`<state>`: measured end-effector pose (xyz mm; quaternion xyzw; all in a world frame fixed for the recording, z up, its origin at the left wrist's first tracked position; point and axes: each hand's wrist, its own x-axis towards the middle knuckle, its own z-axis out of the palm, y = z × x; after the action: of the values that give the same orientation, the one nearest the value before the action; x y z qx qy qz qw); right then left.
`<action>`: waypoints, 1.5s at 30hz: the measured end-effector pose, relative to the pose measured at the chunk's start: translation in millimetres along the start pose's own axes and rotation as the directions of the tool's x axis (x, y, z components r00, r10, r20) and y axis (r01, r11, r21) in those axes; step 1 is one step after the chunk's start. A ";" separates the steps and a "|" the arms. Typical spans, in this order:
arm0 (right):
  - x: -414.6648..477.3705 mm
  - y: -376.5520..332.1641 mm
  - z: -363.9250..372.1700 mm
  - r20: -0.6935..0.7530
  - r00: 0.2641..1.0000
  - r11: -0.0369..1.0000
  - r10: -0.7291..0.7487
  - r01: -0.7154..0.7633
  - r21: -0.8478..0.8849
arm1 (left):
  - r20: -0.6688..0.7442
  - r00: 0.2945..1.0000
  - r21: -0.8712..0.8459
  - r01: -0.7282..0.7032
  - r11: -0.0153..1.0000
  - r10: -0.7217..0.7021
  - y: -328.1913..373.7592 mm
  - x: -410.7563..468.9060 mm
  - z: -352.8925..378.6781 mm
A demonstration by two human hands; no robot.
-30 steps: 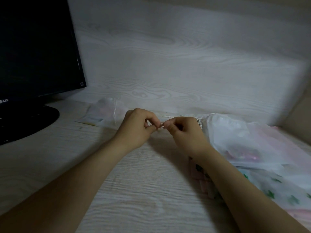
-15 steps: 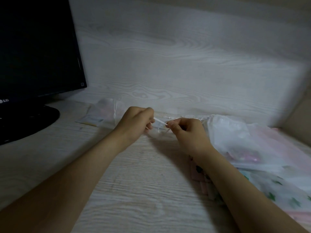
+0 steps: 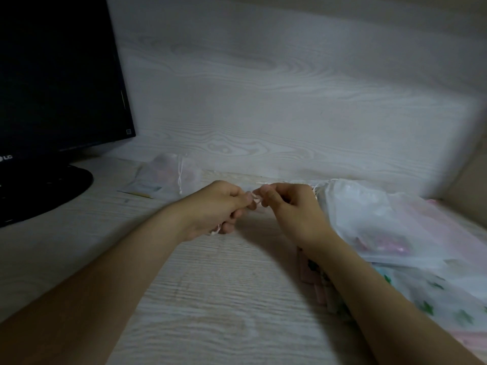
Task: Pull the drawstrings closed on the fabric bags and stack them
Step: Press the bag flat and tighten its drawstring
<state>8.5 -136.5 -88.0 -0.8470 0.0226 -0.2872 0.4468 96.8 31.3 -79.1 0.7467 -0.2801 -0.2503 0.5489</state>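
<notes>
Both hands are close together. The left hand (image 3: pixel 218 206) and right hand (image 3: pixel 290 209) each pinch the white drawstring (image 3: pixel 257 200) with curled fingers, and a short stretch of it runs sideways between them. Just right of the fingers lies the sheer white bag (image 3: pixel 369 214), its gathered mouth toward them and its body trailing rightward. A second small bag (image 3: pixel 168 175) lies beyond the left fingers. The pale wood-grain desk (image 3: pixel 210 299) meets a matching wall panel (image 3: pixel 263 88), with a dark monitor (image 3: pixel 52 75) far left.
</notes>
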 end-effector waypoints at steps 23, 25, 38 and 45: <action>0.5 6.9 -1.9 0.048 0.999 0.991 0.025 -0.018 -0.129 | -0.183 0.983 0.016 -0.028 0.999 0.030 1.1 5.7 -5.5; -0.3 7.5 -1.5 0.061 0.997 0.992 0.039 -0.032 -0.120 | -0.174 0.985 0.072 0.008 0.997 0.005 -2.1 7.9 -8.3; 0.5 0.0 -4.0 -0.179 0.960 0.973 0.217 -0.227 -0.040 | -0.258 0.953 0.150 -0.125 0.981 0.161 -0.8 6.6 -6.2; 2.7 0.0 1.6 -0.156 0.953 0.955 0.260 -0.278 -0.108 | -0.282 0.944 -0.096 -0.208 0.973 0.174 3.4 6.1 2.3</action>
<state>11.5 -136.1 -87.4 -0.8407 0.1876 -0.2801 0.4238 99.2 24.7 -76.8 0.7076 -0.2572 -0.1082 0.6492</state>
